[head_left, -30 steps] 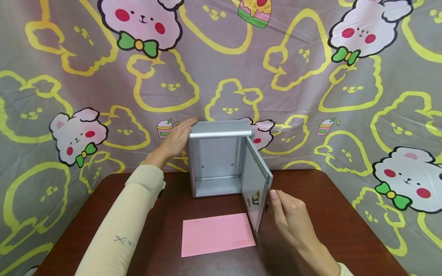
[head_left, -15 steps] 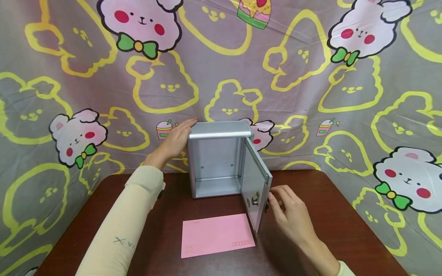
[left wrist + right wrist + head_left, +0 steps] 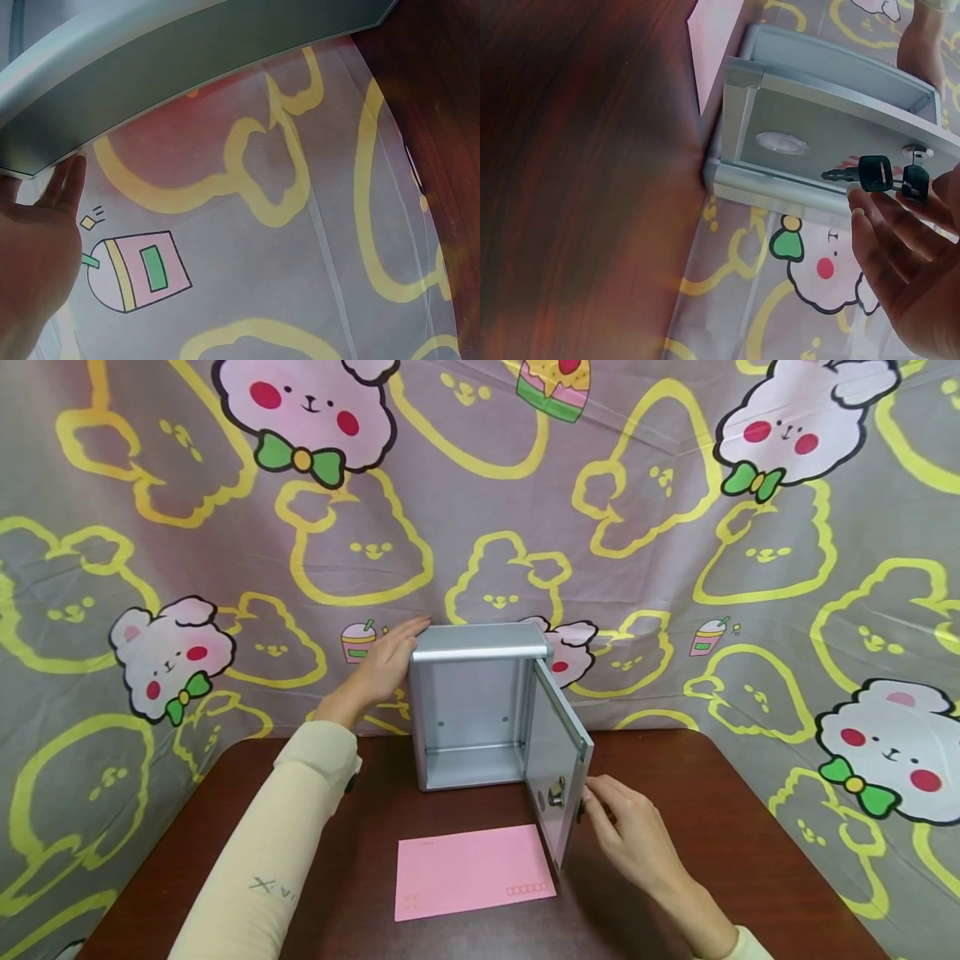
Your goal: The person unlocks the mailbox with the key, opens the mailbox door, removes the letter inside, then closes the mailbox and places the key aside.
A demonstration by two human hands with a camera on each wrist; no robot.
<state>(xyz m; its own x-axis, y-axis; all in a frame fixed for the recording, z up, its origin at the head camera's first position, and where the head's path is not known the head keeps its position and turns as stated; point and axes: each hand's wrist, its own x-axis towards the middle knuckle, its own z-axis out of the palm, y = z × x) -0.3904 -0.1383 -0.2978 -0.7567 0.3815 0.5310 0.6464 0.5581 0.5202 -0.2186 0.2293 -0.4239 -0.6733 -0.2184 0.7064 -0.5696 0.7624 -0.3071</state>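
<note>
A small grey metal lockbox [image 3: 480, 641] stands with its door [image 3: 551, 760] swung out on the right side. My left hand [image 3: 381, 666] rests against its upper left edge, fingers extended to the back; in the left wrist view, fingertips [image 3: 73, 176] sit at the box's edge. On the door's outer face, one key [image 3: 915, 184] is in the lock [image 3: 917, 151], and a second key [image 3: 874, 174] hangs from it on a ring. My right hand [image 3: 633, 831] is at these keys, fingers [image 3: 889, 225] loosely bent right beside them, with both key heads uncovered.
A pink envelope [image 3: 472, 872] lies flat on the dark red-brown table [image 3: 337, 877] in front of the box, its right side close by the door's lower corner. Behind the table hangs a grey cartoon-patterned cloth [image 3: 510, 502].
My right thumb and fingers have shifted slightly off the door's edge and down around the keys. The left hand, box, door and envelope stay where they were.
</note>
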